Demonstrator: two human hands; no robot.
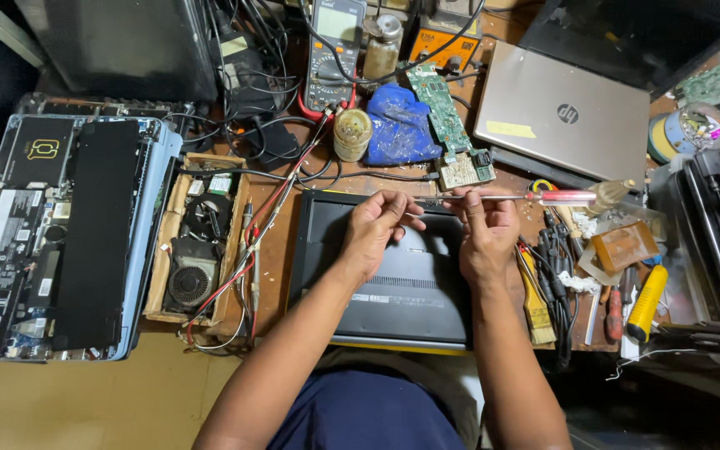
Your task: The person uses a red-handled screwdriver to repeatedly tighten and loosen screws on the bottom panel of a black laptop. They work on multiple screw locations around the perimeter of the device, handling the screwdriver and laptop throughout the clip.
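Screwdriver [535, 197] with a clear red handle is held level over the far edge of a dark laptop base [393, 275] lying bottom-up on the bench [272, 250]. Right hand [487, 233] fingers pinch the shaft, left hand [374, 229] fingers grip near the tip. Silver laptop [564, 108] sits closed behind, yellow multimeter [335, 54] further back.

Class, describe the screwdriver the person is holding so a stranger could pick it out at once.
Find the black laptop lying closed in the middle of the cluttered bench. Above its far edge, the left hand and right hand hold the screwdriver level. Unlike the yellow tool nearby, it has a clear red handle and long thin shaft.
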